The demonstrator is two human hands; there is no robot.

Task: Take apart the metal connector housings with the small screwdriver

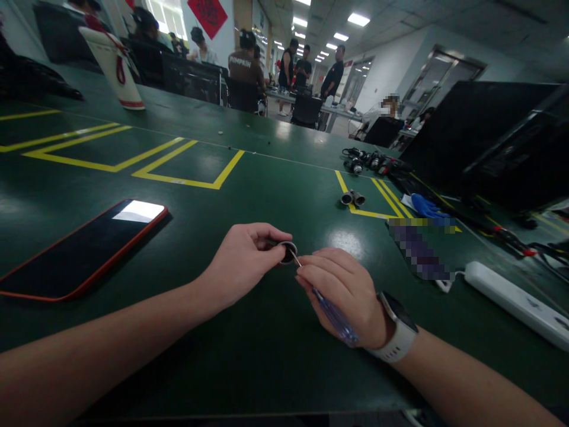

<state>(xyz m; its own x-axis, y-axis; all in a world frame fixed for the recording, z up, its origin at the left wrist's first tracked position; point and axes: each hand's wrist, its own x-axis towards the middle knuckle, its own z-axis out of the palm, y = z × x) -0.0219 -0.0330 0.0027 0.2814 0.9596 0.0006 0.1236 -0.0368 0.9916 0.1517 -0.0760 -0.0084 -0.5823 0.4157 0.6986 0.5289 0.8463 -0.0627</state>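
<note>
My left hand (pixel 242 258) pinches a small round metal ring-shaped part (pixel 291 245) between thumb and fingers, its opening facing me. In my right hand (pixel 340 284) is a screwdriver (pixel 335 317) with a clear purplish handle, its thin shaft pointing up and left into the part's opening. Where the tip ends inside the part I cannot make out. Both hands are just above the green table (pixel 222 367). A pair of joined metal tube fittings (pixel 352 198) lies farther off, on the yellow tape.
At left lies a phone (pixel 84 249) in an orange case; behind it stands a paper cup (pixel 116 68). On the right are a white power strip (pixel 515 302), a blurred-out phone-like object (pixel 420 252), blue gloves (pixel 427 206), cables and a black monitor (pixel 480 130). People sit and stand beyond.
</note>
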